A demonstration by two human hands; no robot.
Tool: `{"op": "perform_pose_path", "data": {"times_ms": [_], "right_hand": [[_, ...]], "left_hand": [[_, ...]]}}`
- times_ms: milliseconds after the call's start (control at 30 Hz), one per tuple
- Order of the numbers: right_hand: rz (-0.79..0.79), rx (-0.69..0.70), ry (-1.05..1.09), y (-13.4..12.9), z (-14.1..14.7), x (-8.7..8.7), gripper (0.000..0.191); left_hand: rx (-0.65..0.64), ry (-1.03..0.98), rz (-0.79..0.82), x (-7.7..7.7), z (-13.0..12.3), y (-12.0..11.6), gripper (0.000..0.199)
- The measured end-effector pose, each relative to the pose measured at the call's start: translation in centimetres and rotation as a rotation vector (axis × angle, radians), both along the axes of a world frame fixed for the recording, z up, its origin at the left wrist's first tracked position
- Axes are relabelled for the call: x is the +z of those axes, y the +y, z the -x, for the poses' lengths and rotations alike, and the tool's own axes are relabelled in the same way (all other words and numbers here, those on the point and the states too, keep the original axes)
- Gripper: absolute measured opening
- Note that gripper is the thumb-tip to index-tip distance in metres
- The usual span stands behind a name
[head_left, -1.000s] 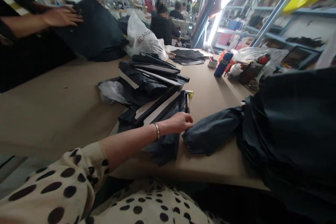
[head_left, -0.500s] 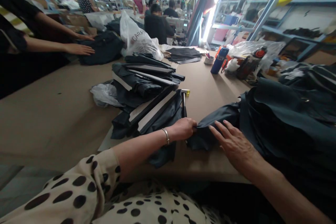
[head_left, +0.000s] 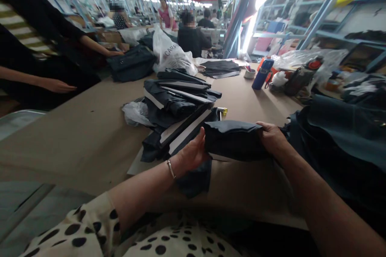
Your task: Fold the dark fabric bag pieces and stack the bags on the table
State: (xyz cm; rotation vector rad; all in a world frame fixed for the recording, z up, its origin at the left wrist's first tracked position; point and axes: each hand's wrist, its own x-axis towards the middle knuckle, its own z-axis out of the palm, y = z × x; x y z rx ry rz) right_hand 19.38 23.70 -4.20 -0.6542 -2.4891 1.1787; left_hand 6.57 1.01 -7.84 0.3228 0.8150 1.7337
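Note:
A dark fabric piece [head_left: 235, 140] is stretched between my two hands just above the table's near side, its upper edge folded over. My left hand [head_left: 193, 152] grips its left end, thumb up in front and the other fingers partly hidden. At the upper right corner, my right hand [head_left: 273, 138] pinches the cloth between thumb and fingers. Left of the piece lies a stack of dark fabric pieces [head_left: 177, 100] with pale strips along them. Behind the held cloth, a small hammer [head_left: 222, 110] shows only its yellow-tipped head and a bit of handle.
A large heap of dark fabric [head_left: 340, 140] covers the table's right side. Further back stand a blue bottle [head_left: 262, 75], a small cup [head_left: 249, 73] and a white plastic bag [head_left: 170, 54]. At the far left, a co-worker's hand [head_left: 116, 53] touches a dark bag [head_left: 131, 64].
The fabric piece has been lifted off the table and spread upright between my hands. My right hand has gone from lying flat to pinching. The co-worker's nearer hand has drawn back from the dark bag.

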Motion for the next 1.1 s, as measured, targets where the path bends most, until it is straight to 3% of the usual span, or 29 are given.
{"op": "perform_pose_path", "data": {"times_ms": [100, 233, 300, 367, 467, 567, 667, 767, 967, 1033, 1100], "right_hand": [[-0.047, -0.058, -0.047, 1.6, 1.9, -0.2, 0.038], [-0.197, -0.151, -0.048, 2.0, 3.0, 0.1, 0.039], [-0.407, -0.174, 0.061, 0.6, 2.3, 0.4, 0.045], [-0.608, -0.105, 0.193, -1.5, 0.9, 0.3, 0.039], [-0.684, 0.070, 0.222, -4.8, -1.5, -1.1, 0.031], [-0.673, 0.117, 0.138, -6.5, -2.7, -3.4, 0.046], [-0.619, 0.149, 0.089, -6.3, -2.4, -4.5, 0.045], [-0.544, 0.160, 0.098, -5.8, -1.3, -3.9, 0.046], [-0.291, 0.063, 0.287, -8.1, 1.1, -1.7, 0.028], [-0.176, 0.071, 0.318, -8.6, 1.1, -1.3, 0.025], [-0.069, 0.071, 0.307, -8.3, 0.5, -0.9, 0.025]], "left_hand": [[0.019, 0.098, 0.043, -0.9, -2.0, -0.5, 0.057], [0.136, 0.357, 0.262, -1.8, -3.0, 0.5, 0.046], [0.165, 0.378, 0.323, -1.7, -2.6, 1.1, 0.038], [0.194, 0.366, 0.323, -1.1, -2.0, 1.6, 0.036], [0.212, 0.392, 0.289, 0.3, -1.2, 1.9, 0.037], [0.159, 0.510, 0.263, 2.1, -1.1, 1.9, 0.033], [0.113, 0.654, 0.247, 3.6, -1.3, 1.9, 0.025], [0.148, 0.636, 0.189, 3.6, -1.6, 2.2, 0.027], [0.148, 0.346, 0.148, 1.1, -3.3, 3.3, 0.034], [0.178, 0.305, 0.158, 1.3, -3.5, 3.2, 0.033], [0.221, 0.290, 0.138, 2.5, -3.7, 2.4, 0.029]]}}
